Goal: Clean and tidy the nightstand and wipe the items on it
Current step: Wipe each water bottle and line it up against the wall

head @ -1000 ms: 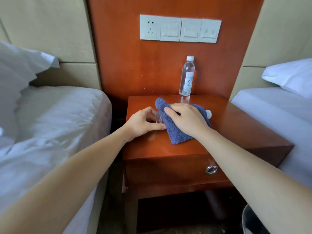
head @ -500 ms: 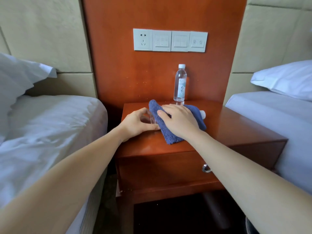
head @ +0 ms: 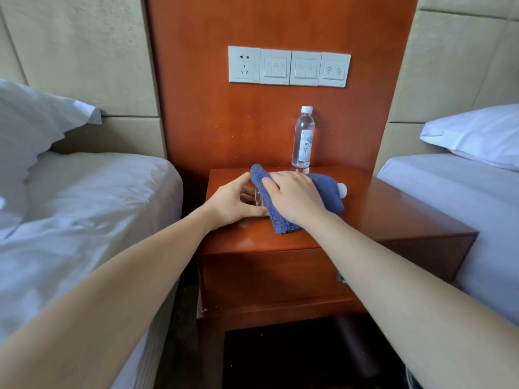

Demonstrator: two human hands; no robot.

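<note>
A clear water bottle lies on its side on the wooden nightstand. A blue cloth covers most of it, and its white cap pokes out on the right. My left hand grips the bottle's bare bottom end. My right hand lies over the cloth, fingers curled round it and the bottle underneath. A second water bottle stands upright at the back of the nightstand, apart from both hands.
White-sheeted beds flank the nightstand, one on the left and one on the right, each with a pillow. A wall plate of sockets and switches sits above. The closed drawer has a metal pull.
The view has tilted upward and drawn back a little. Both hands stay on the lying bottle and the cloth, with hardly any shift.
</note>
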